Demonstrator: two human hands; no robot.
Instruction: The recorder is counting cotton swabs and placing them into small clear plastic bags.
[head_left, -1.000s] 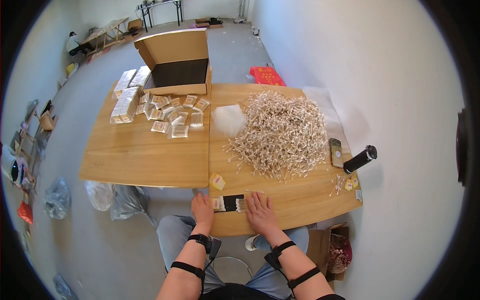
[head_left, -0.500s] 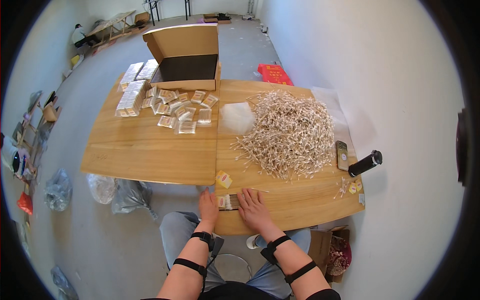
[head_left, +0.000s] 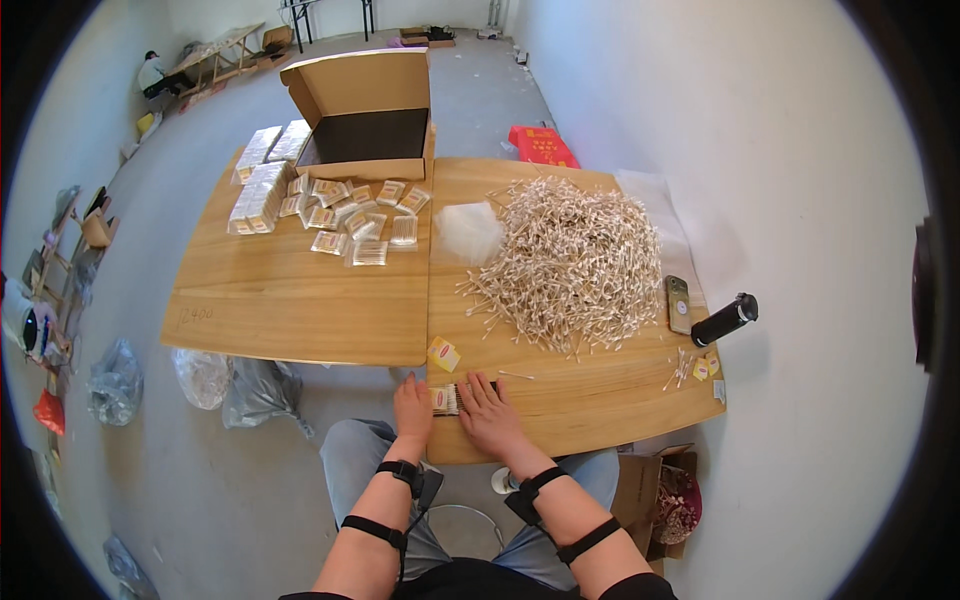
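Between my hands, near the front edge of the table, lies a short row of cotton swabs (head_left: 452, 399) with a small printed card (head_left: 441, 400) at its left end. My left hand (head_left: 413, 408) rests at the left end of this row, its fingers stretched out. Lying flat across the right part is my right hand (head_left: 490, 416), fingers extended, covering some of what is beneath. A dark ridged edge shows beside its fingertips. Just beyond the hands are a loose yellow-and-white card (head_left: 443, 353) and a single cotton swab (head_left: 516, 375).
A big heap of cotton swabs (head_left: 580, 262) covers the right table, beside clear plastic bags (head_left: 468, 234), a phone (head_left: 678, 305) and a black bottle (head_left: 724, 320). Packed swab bags (head_left: 368, 253) and an open cardboard box (head_left: 415, 168) stand on the left table. Another person (head_left: 153, 75) sits far off.
My right hand has slid left along the row, so less of the swabs shows between my hands. My left hand stays at the left end. The whole view has shifted slightly.
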